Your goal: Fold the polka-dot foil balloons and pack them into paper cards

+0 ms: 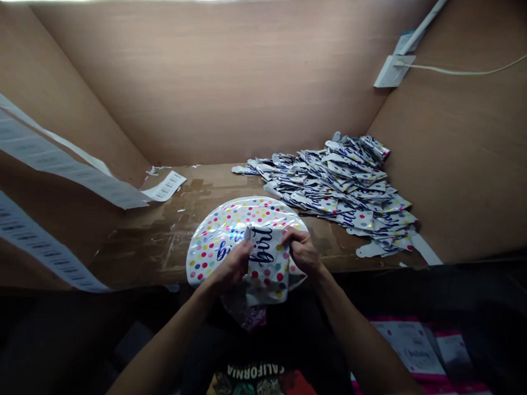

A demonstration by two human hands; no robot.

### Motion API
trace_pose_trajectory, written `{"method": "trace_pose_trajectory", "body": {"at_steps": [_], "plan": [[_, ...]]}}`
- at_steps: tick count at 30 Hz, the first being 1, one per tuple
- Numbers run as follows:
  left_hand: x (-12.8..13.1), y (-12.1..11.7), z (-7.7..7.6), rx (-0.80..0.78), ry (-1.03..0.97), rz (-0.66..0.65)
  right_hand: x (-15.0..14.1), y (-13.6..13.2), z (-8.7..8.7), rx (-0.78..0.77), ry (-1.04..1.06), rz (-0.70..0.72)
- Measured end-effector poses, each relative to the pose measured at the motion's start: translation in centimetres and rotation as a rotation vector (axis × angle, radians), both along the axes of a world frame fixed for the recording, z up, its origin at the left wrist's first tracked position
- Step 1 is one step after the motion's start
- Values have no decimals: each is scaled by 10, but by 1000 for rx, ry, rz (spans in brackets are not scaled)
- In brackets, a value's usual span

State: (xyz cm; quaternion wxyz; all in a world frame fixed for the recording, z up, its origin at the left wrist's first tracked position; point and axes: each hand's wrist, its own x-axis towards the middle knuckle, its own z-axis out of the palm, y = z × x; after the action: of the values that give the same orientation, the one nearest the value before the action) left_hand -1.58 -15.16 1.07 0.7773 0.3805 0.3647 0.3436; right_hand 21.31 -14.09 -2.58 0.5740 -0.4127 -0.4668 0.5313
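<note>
Left hand (229,266) and right hand (302,250) clench a dotted foil balloon (208,256) at the bench edge (142,274); balloon heap (338,189) just beyond.

Our left hand (229,266) and right hand (302,251) grip a round polka-dot foil balloon (218,245), one side folded over, on the worn wooden bench (156,245). A heap of folded foil balloons (342,189) lies at the upper right of the frame, and strips of printed labels (42,153) hang at the left.
</note>
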Motion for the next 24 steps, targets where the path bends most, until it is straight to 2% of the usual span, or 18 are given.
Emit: {"method": "trace_pose_trajectory", "body": {"at_steps": [1,3,5,7,9,12,15,17,19,22,24], "plan": [[-1,-3,-4,13,70,-57,0,1,-1,-48,37,2],[-1,-9,-13,52,183,-77,-2,-3,-2,-202,143,73],[-1,-14,-21,94,216,-11,-4,-11,-4,-329,182,218],[-3,-17,-23,143,205,37,-6,-23,-5,-369,141,329],[-7,-19,-18,193,205,41,-7,-32,-4,-325,129,319],[-18,-16,-1,187,212,-7,-6,-40,0,-248,152,227],[-23,-6,18,206,258,-120,-4,-40,8,-179,62,271],[-20,0,27,380,413,-246,-3,-36,15,-106,-58,348],[-11,5,32,617,629,-339,-2,-32,22,-76,-128,384],[1,5,35,897,875,-305,-4,-29,29,-104,-152,400],[2,3,36,1006,955,-247,-6,-30,33,-61,-251,408]]}}
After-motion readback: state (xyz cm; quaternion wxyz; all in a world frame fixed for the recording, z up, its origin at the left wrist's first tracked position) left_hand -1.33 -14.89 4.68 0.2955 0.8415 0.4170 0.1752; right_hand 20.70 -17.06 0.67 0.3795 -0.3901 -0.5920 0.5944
